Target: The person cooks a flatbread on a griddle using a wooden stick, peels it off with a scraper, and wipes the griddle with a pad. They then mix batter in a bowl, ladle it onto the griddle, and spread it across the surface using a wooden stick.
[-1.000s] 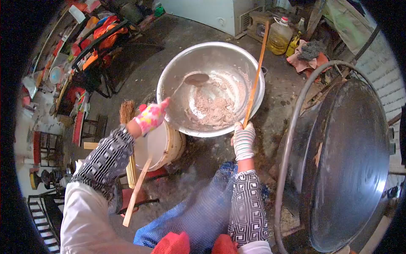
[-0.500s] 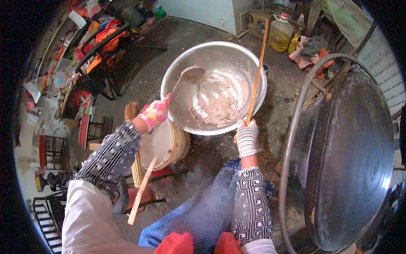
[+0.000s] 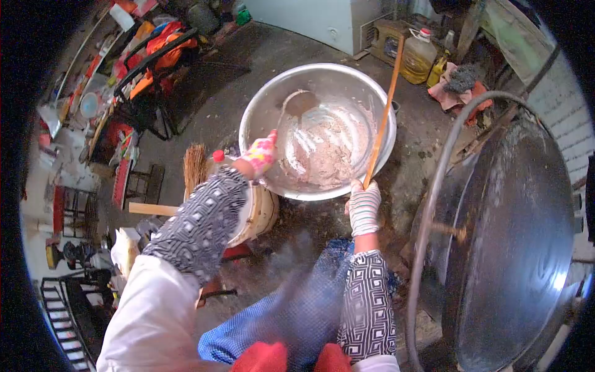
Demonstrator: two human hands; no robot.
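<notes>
While the left hand (image 3: 260,154), at the basin's 8 o'clock, is closed around the handle of the ladle (image 3: 302,104), the ladle's bowl sits at 11 o'clock inside the metal basin (image 3: 263,115). Pale mixture (image 3: 334,166) lies toward 5 o'clock. The right hand (image 3: 364,206), at the 5 o'clock rim, is closed around the wooden stick (image 3: 385,111). Bucket (image 3: 266,214): 7 o'clock, beside the basin.

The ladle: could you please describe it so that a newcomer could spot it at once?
Find the big round metal basin mid-view. At its upper left is the ladle, its thin handle running down to the left hand in a pink-and-yellow glove. Its round bowl sets it apart from the straight wooden stick in the right hand.
</notes>
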